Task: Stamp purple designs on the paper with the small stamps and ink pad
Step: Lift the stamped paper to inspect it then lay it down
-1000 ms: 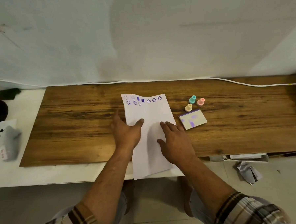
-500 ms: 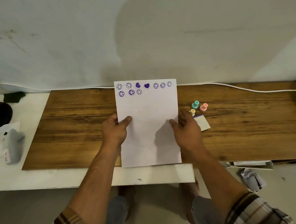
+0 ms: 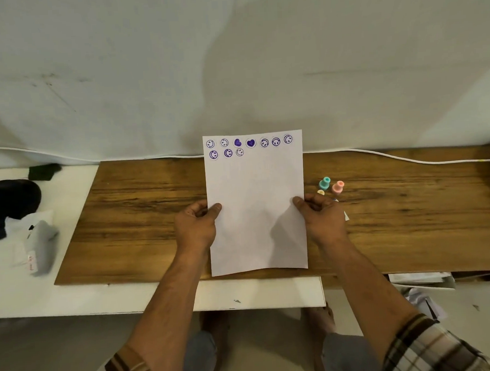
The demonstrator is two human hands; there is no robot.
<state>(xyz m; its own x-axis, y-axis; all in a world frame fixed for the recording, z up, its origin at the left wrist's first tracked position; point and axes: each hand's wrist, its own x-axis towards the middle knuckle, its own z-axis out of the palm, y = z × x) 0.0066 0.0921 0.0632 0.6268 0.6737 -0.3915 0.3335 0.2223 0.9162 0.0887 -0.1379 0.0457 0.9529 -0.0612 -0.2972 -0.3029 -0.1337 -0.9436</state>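
Observation:
A white paper [image 3: 255, 201] is held up off the wooden board, facing me, with two rows of purple smiley and heart prints along its top edge. My left hand [image 3: 197, 225] pinches its left edge and my right hand [image 3: 322, 216] pinches its right edge. To the right stand a teal stamp [image 3: 324, 183], a pink stamp [image 3: 337, 187] and a yellow stamp [image 3: 320, 192], the last partly hidden behind my right hand. The ink pad is almost wholly hidden by that hand; only a white corner [image 3: 346, 215] shows.
The wooden board [image 3: 137, 219] lies on a white table [image 3: 73, 299]. A white cable [image 3: 407, 159] runs along the wall. Dark and grey objects [image 3: 39, 244] sit at the far left. Crumpled paper [image 3: 423, 300] lies lower right.
Both hands lifted the paper from lying flat on the board and hold it upright by its side edges. The right hand now covers the ink pad.

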